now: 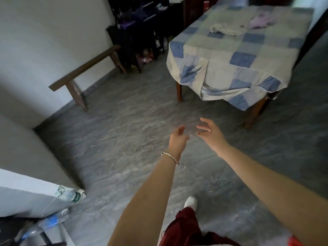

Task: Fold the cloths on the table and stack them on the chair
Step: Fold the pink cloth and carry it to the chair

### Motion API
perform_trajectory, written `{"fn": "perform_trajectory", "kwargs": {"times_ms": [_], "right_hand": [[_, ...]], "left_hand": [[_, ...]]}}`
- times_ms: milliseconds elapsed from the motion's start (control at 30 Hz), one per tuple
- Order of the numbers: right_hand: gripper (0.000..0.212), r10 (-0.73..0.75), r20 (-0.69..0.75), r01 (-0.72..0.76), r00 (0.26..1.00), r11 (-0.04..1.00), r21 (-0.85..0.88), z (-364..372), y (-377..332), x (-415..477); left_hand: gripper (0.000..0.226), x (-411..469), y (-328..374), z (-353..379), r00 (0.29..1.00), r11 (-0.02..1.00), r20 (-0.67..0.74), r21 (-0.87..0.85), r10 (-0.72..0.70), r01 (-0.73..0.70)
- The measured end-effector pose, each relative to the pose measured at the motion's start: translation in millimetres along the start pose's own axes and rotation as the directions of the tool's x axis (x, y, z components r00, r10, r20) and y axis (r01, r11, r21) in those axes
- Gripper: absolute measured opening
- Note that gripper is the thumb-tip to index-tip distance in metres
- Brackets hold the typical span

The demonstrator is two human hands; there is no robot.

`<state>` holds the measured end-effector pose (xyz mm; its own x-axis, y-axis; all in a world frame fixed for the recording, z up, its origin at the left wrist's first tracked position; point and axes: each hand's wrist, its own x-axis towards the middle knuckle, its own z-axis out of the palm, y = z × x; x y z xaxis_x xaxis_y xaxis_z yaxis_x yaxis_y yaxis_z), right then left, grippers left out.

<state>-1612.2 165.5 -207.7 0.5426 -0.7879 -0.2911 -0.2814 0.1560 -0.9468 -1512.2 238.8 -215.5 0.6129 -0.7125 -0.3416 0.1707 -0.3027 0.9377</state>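
A table [221,71] draped in a blue and cream checked cover stands at the upper right. Two crumpled cloths lie on its far part: a cream cloth [224,28] and a pale lilac cloth [260,21] beside it. My left hand [177,138], with a thin bangle at the wrist, and my right hand [210,133] are stretched out over the floor in front of me, well short of the table. Both hands hold nothing and their fingers are apart. No chair shows in this view.
A narrow wooden bench [85,68] stands along the white wall at left. Dark shelving [140,23] with assorted items fills the far corner. Plastic bottles [71,195] lie at the lower left by a white surface. Grey tiled floor [124,121] lies between me and the table.
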Motion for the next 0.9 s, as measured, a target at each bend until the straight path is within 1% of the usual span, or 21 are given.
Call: {"fn": "perform_trajectory", "kwargs": {"times_ms": [133, 267, 367, 500, 600, 767, 900], "right_hand": [[0.055, 0.013, -0.058, -0.012, 0.998, 1.0, 0.027, -10, -8, 20], [0.055, 0.027, -0.098, -0.017, 0.995, 0.995, 0.094, -14, -16, 46], [0.054, 0.04, -0.133, -0.026, 0.99, 0.994, 0.105, -15, -21, 66], [0.054, 0.09, -0.162, -0.062, 0.983, 0.984, 0.168, -16, -26, 90], [0.053, 0.103, -0.198, -0.073, 0.975, 0.985, 0.155, -15, -29, 107], [0.053, 0.123, -0.259, -0.072, 0.958, 0.977, 0.198, -17, -32, 134], [0.053, 0.149, -0.276, -0.063, 0.95, 0.953, 0.297, -20, -33, 147]], "left_hand": [[0.052, 26, 12, 10, 0.998, 1.0, 0.062, 0.018, 0.002, -0.003], [0.05, 53, 24, 18, 0.995, 1.0, 0.101, 0.026, 0.001, -0.004], [0.05, 75, 30, 21, 0.991, 0.999, 0.135, 0.05, -0.014, 0.007], [0.05, 105, 41, 24, 0.983, 0.998, 0.182, 0.064, -0.032, 0.021], [0.05, 121, 50, 25, 0.97, 0.997, 0.239, 0.074, -0.041, 0.024], [0.049, 154, 56, 32, 0.962, 0.996, 0.268, 0.085, -0.053, 0.031], [0.049, 171, 58, 40, 0.953, 0.995, 0.294, 0.09, -0.067, 0.042]]}}
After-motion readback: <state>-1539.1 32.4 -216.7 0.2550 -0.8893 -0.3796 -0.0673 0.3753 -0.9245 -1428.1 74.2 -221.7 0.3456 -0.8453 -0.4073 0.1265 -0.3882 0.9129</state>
